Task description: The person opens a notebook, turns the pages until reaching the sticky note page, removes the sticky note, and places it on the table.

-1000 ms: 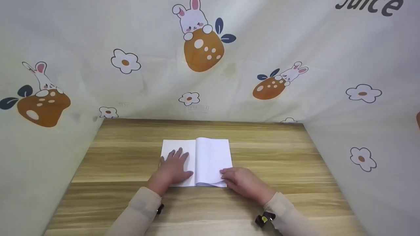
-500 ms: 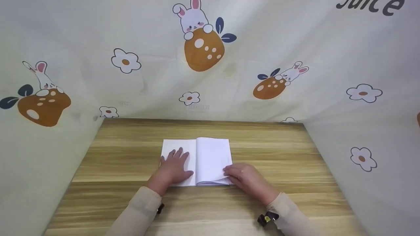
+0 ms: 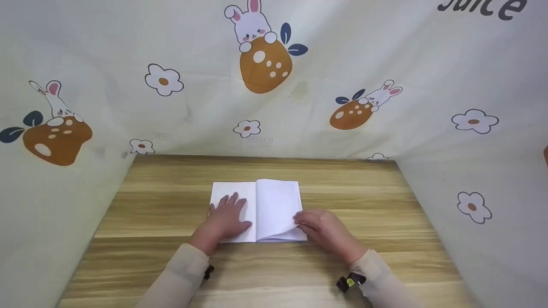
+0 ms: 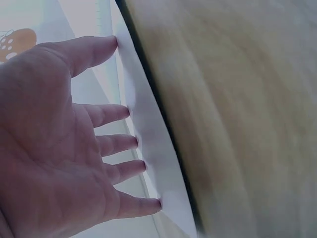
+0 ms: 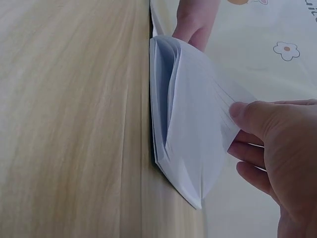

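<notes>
An open book with blank white pages lies on the wooden table, its spine running away from me. My left hand rests on the left page with fingers spread; in the left wrist view the fingertips press against the paper. At the lower right corner my right hand pinches a lifted page between thumb and fingers. The right wrist view shows that raised page bowed up, with a gap between it and the pages beneath.
The wooden table spreads around the book. A pale cloth printed with rabbits and flowers stands behind it and along both sides. A dark wrist strap sits at the right sleeve.
My right hand has shifted slightly right and away from me, raising the page corner higher and baring more of the page below. The left hand has stayed in place.
</notes>
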Motion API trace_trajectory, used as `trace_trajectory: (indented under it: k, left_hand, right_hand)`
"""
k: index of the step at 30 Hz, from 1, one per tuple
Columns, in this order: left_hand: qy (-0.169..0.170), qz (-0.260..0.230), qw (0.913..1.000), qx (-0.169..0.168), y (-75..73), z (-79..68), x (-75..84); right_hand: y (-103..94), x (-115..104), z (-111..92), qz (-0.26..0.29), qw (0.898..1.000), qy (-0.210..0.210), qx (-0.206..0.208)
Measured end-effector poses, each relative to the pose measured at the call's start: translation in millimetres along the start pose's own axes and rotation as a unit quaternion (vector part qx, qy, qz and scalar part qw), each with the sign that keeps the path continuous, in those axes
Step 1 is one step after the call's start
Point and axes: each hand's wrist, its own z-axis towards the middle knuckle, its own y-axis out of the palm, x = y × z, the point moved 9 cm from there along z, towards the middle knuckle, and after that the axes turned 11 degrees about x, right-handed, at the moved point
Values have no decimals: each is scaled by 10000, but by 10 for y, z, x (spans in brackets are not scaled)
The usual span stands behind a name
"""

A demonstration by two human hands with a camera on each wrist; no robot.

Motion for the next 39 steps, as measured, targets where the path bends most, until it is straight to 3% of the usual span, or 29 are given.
trace_trajectory:
  k: [5, 11, 14, 18, 29, 39]
  left_hand:
    - [367, -388, 9979, 363, -69, 27, 132]
    - [1500, -1022, 9806, 736, -141, -6, 548]
    - [1887, -1235, 9716, 720, -147, -55, 730]
    - [2171, -1258, 9656, 681, -104, -111, 893]
    - [2503, -1134, 9531, 1265, -102, -132, 1137]
    - [2341, -1127, 9563, 1344, -86, -110, 1146]
  right_hand:
    - [-11, -28, 75, 138, 9999, 62, 35]
    - [-16, -37, 151, 278, 9992, 301, -4]
    - [-20, -45, 189, 298, 9988, 394, -3]
    - [-39, -72, 231, 248, 9991, 331, 105]
    - [-58, -117, 290, 37, 9995, 124, 285]
    - [-65, -156, 322, 47, 9992, -98, 394]
